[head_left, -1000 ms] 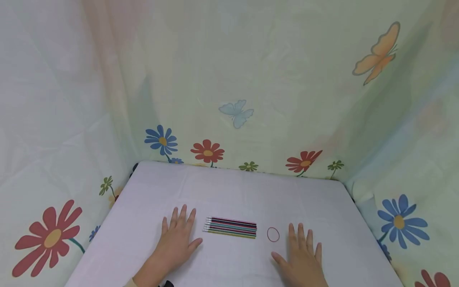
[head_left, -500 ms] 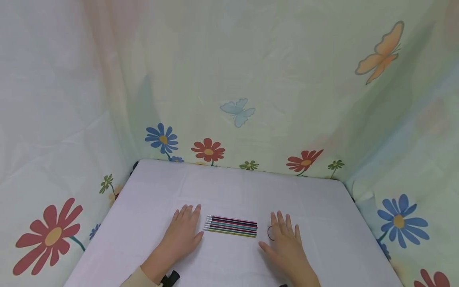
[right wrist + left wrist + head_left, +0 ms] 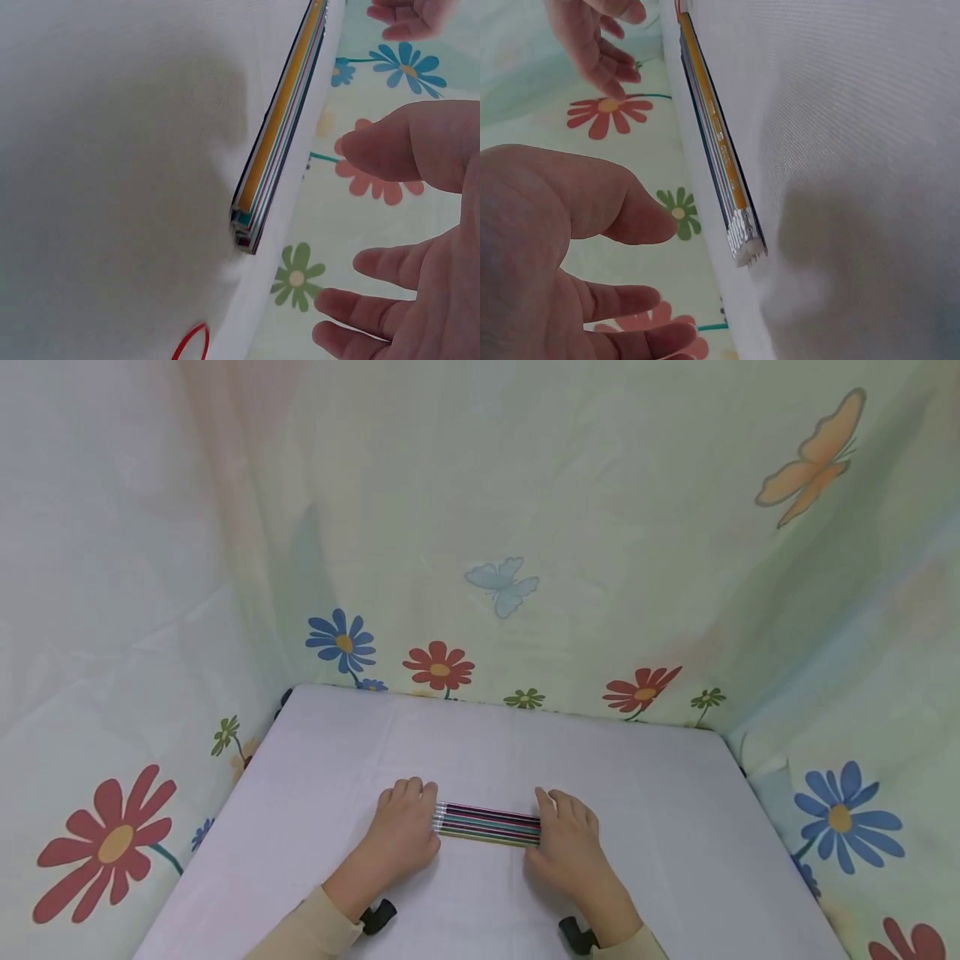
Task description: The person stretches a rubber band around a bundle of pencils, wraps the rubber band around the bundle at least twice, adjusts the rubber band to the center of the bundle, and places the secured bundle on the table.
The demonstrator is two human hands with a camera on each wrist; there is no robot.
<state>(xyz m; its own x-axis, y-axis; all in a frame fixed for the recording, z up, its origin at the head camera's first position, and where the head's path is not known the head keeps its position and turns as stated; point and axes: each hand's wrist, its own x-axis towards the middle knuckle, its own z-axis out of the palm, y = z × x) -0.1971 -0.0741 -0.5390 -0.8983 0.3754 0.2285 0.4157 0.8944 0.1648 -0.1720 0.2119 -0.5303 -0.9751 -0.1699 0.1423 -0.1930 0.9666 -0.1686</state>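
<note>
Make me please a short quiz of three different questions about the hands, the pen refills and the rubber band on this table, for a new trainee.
1. True or false: the left hand is already gripping the row of pen refills.
2. Where does the red rubber band show? A) head view, left of the refills; B) right wrist view, on the table near the refills' end; C) around the refills.
3. Fill in: the right hand is at the refills' ____ end, seen from the head view.

Key
1. False: the wrist views show open fingers apart from the refills.
2. B; in the head view the right hand hides it.
3. Right.
</note>
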